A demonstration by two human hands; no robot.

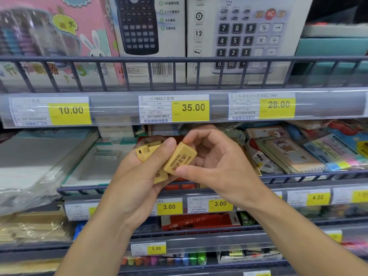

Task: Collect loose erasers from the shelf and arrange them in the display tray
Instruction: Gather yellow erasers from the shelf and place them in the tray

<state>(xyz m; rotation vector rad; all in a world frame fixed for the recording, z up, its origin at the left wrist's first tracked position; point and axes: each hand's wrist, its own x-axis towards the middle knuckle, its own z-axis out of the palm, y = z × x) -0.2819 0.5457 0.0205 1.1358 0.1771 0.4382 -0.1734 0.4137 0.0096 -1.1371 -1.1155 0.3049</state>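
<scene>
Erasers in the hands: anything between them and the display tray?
Cannot say for sure. The left hand holds several yellow erasers, and the right hand pinches one more eraser. Both hands cover the red tray behind them; only its edges show. No other thing visibly sits between.
</scene>
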